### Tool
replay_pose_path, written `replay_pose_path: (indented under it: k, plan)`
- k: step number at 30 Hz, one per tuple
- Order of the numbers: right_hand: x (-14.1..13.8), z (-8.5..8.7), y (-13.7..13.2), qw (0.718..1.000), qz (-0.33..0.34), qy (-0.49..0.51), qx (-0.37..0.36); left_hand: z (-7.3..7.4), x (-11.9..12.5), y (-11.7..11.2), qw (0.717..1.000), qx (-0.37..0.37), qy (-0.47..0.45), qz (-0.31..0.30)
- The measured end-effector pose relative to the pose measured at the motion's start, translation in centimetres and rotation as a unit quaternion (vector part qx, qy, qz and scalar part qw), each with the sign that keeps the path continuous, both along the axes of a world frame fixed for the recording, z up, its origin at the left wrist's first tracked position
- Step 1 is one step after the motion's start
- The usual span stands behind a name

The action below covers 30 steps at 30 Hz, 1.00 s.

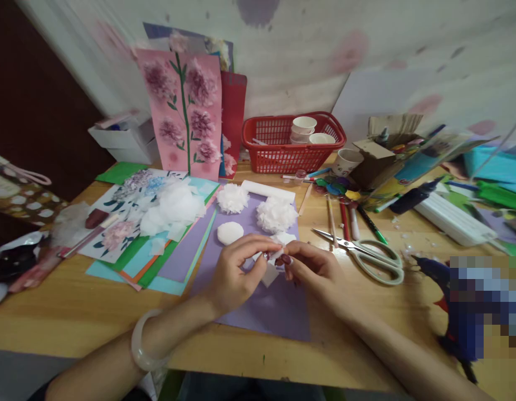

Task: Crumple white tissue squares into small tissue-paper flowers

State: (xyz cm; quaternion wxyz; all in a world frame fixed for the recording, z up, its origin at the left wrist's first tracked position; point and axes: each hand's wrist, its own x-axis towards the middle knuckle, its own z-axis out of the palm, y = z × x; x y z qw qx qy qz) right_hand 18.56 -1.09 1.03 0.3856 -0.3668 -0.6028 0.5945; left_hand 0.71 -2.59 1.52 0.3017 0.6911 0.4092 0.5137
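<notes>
My left hand (233,273) and my right hand (312,267) meet over a purple sheet of paper (278,306), both pinching a small folded piece of white tissue paper (271,266) between fingertips. Just beyond the hands lie two fluffy white tissue flowers (232,198) (276,214) and a flat white tissue disc (230,233) on the same purple sheet. A pale bangle circles my left wrist.
Scissors (369,256) lie to the right of my hands, pens and brushes (354,217) beyond them. A blue glue gun (442,278) rests at the right. A red basket (291,142) with paper cups stands behind. Coloured sheets and loose tissue (174,209) lie at left, a pink flower card (183,111) upright.
</notes>
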Motion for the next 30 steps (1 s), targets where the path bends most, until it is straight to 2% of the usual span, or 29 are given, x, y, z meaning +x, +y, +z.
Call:
replay_pose_path:
  k: [14, 20, 25, 30]
  plan:
    - [0.41, -0.33, 0.08, 0.999, 0.021, 0.007, 0.035, -0.24, -0.09, -0.15, 0.992, -0.097, -0.078, -0.018]
    - [0.34, -0.26, 0.09, 0.999, 0.013, -0.001, 0.041, -0.25, 0.02, 0.05, 0.989, -0.107, -0.1, -0.034]
    - [0.24, -0.11, 0.0, 1.0, 0.004, 0.012, 0.023, -0.23, -0.02, -0.01, 0.996, -0.067, -0.059, -0.021]
    - [0.23, 0.22, 0.0, 1.0, 0.004, 0.013, 0.012, -0.34, -0.12, -0.15, 0.997, 0.066, 0.044, -0.003]
